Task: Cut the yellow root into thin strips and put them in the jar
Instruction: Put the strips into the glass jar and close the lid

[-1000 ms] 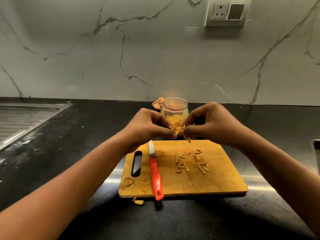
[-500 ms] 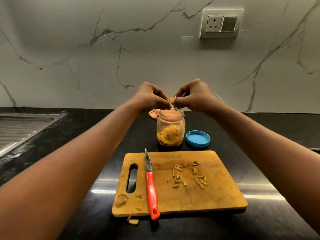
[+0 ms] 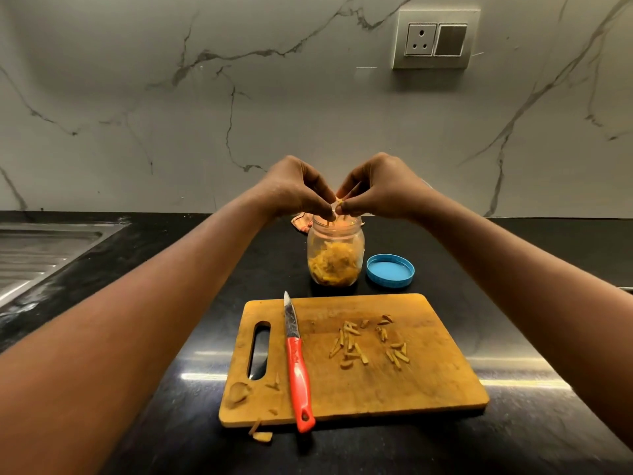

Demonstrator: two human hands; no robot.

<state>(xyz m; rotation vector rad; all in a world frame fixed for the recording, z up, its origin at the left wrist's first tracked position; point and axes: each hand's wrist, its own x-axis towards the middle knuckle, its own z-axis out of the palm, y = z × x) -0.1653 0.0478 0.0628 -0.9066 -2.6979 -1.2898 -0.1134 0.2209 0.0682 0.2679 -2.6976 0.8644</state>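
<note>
Pinching a few yellow strips (image 3: 339,201) just above the open jar (image 3: 335,258) at frame centre, left hand (image 3: 294,190) and right hand (image 3: 383,186) meet with fingers (image 3: 352,205) curled. On the desk (image 3: 376,450), the jar stands beside a blue lid (image 3: 389,270). More cut strips (image 3: 352,344) lie on the cutting board (image 3: 428,382), right of the knife (image 3: 297,365).

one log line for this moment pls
phase: filling jar; left hand, right hand: pinch strips over jar; knife: on board; lid: off, beside jar; loose strips: on board
</note>
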